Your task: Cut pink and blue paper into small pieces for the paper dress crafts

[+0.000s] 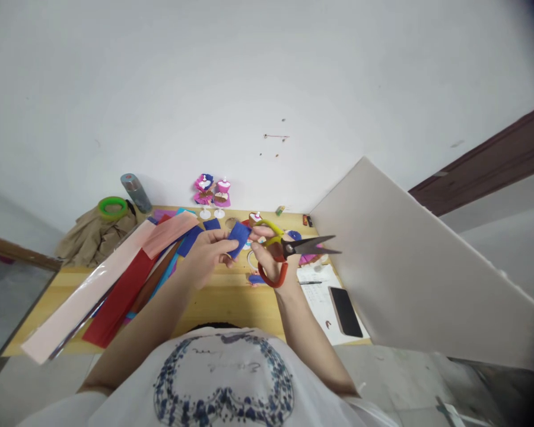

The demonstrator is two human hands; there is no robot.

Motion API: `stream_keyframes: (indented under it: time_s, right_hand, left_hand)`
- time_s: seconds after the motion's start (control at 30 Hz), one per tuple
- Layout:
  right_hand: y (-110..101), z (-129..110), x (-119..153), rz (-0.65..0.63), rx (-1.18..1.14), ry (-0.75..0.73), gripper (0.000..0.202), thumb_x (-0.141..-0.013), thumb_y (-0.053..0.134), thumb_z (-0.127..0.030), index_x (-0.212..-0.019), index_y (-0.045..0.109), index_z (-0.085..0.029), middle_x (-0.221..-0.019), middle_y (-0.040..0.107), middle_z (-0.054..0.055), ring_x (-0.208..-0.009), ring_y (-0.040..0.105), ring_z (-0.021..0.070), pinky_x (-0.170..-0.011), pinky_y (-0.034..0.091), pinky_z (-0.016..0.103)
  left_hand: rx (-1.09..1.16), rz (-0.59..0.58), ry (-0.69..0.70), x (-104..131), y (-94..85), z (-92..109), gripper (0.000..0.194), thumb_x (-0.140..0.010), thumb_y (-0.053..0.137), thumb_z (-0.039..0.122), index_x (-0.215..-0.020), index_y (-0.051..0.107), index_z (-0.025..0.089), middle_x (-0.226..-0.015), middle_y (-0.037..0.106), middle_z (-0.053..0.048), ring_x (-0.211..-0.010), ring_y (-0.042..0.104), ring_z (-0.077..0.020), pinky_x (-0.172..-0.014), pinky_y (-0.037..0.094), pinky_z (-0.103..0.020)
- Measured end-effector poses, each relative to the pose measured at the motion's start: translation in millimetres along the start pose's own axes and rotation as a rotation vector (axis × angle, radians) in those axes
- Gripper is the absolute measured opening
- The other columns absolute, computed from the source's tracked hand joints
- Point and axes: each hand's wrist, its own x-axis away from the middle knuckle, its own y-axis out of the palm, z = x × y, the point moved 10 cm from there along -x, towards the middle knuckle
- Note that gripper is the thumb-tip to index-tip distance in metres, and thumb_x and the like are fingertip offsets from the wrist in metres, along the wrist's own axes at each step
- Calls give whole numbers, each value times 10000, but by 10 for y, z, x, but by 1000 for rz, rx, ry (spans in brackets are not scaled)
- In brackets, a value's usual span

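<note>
My left hand (209, 252) pinches a small folded piece of blue crepe paper (239, 237) over the middle of the table. Close on its right, my right hand (269, 258) has a pair of scissors (289, 249) hooked on it, with one yellow and one red handle. The dark blades point right, away from the paper, and stand slightly apart. The right fingertips reach the paper's right edge; whether they grip it I cannot tell. More blue crepe paper (190, 240) lies just left of my left hand.
Long crepe paper strips (120, 296) cover the table's left side, near a flask (136, 193) and a green ring (113, 207) on brown cloth. Two miniature dress forms (222, 193) stand by the wall. Right are a phone (346, 311), written paper (317, 302) and a white upright board (409, 267).
</note>
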Motion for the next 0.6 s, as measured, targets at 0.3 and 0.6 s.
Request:
stream_keyframes:
  time_s: [0.3,0.6]
  right_hand:
    - [110,-137,-96,-141,196,-120,65,-774,735,-216,-819,750,-261,-873,567,25,-852,589,198,-801,494,386]
    - [122,-12,-112,-183,137,-46,177,-787,717,-381,-761,677,-211,-885,641,76,-863,639,248,-828,534,420]
  left_hand:
    - [107,-27,-122,21,38,-96,260,-560,817,321,-608,626,151,-550,581,-3,-489,525,-106,-418,351,-208]
    - [106,-122,-77,35,104,-113,361,-622,834,417,-636,620,126,-615,585,-6,-532,526,-78,-488,393,-193]
